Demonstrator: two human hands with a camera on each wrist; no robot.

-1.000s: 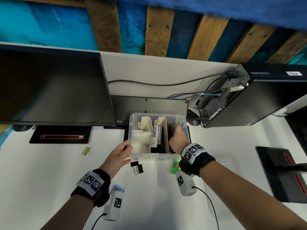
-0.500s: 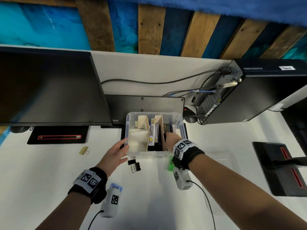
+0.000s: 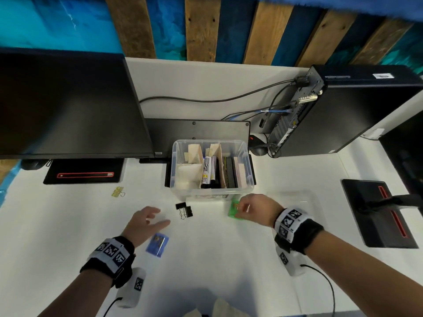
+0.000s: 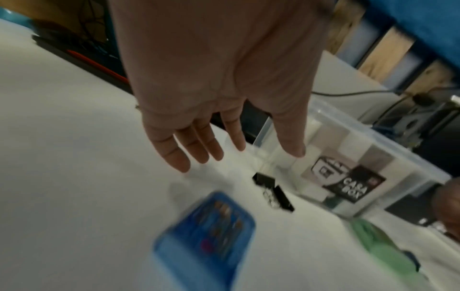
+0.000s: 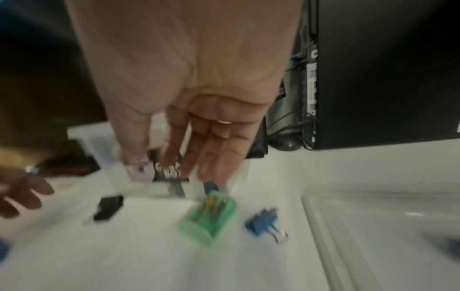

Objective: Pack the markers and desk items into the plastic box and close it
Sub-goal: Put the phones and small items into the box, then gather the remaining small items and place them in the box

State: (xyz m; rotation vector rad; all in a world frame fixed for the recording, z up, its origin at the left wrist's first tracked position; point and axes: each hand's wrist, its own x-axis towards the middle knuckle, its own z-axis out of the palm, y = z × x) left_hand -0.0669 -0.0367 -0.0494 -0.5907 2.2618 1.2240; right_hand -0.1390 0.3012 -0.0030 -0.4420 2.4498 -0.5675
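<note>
The clear plastic box (image 3: pixel 250 167) stands open mid-desk, with markers (image 3: pixel 207 172) upright between cardboard dividers. My right hand (image 3: pixel 242 205) hovers just in front of the box, over a green case (image 3: pixel 233 212). In the right wrist view its fingers (image 5: pixel 211 163) point down at the green case (image 5: pixel 208 218) and hold nothing. My left hand (image 3: pixel 148 219) is spread open above the desk. It lies between a blue case (image 3: pixel 157 244) and two black binder clips (image 3: pixel 184 209), touching neither. The left wrist view shows the left hand (image 4: pixel 236 157), the blue case (image 4: pixel 206 236) and the box (image 4: pixel 348 157).
The clear lid (image 3: pixel 295 197) lies flat to the right of the box. A blue binder clip (image 5: pixel 263 220) sits beside the green case. A gold clip (image 3: pixel 117 192) lies far left. A monitor (image 3: pixel 68 106), a computer tower (image 3: pixel 343 110) and cables crowd the back.
My right hand has come out of the box and dropped to the green case. My left hand has let go of the box's left wall and drawn back toward the blue case.
</note>
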